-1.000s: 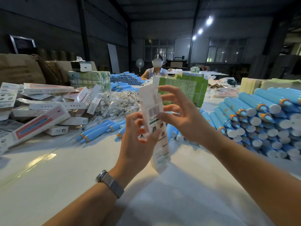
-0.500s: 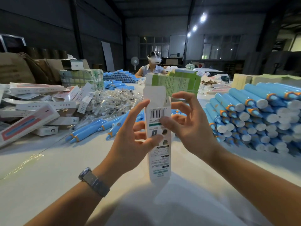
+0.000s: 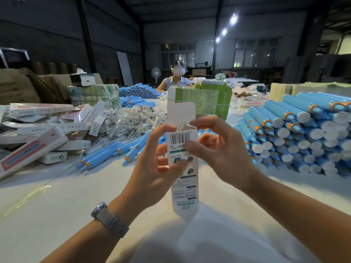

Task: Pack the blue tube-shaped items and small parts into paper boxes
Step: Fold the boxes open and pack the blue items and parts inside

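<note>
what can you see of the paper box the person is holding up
The paper box is a slim white carton, held upright above the white table. Its facing panel carries a barcode, a green band, small pictures and fine print. The top end is open, its tuck flap standing up; the bottom tapers to a point. The left hand grips its left edge and front; the right hand pinches it near the opening.

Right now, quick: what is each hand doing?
Left hand: fingers pinch the upright paper box at its left edge.
Right hand: thumb and fingers grip the box near its open top flap.
</note>
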`<state>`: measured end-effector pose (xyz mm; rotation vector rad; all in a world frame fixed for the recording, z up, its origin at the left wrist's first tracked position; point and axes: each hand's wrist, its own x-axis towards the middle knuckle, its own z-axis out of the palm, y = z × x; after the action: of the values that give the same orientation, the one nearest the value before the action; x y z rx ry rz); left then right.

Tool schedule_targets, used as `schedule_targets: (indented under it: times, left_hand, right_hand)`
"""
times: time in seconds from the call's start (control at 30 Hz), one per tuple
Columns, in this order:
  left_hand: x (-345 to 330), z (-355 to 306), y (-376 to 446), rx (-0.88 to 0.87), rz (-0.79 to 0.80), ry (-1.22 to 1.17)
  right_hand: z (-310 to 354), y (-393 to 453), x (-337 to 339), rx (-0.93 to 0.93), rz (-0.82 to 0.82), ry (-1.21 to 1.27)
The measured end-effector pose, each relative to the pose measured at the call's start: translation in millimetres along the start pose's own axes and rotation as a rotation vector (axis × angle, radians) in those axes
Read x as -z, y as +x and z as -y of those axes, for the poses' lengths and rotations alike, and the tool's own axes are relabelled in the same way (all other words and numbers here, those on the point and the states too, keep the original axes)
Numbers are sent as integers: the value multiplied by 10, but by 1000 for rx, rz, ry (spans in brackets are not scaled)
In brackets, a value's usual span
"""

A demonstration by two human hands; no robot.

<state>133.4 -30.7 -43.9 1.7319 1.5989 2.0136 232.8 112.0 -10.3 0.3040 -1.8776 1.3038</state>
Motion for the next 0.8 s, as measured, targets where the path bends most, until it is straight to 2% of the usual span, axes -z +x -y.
schedule_targets:
  times: [0.2, 0.5, 0.8]
  left_hand:
    - [-33, -27, -19, -6, -85, 32]
    - [-66, -57, -1, -1, -81, 54]
    - [-79, -47, -16, 4, -91, 4]
  right_hand:
    - [32, 16, 59, -14, 40, -69]
    - [103, 46, 51, 68, -61, 51]
    - [145, 56, 43, 157, -37, -111]
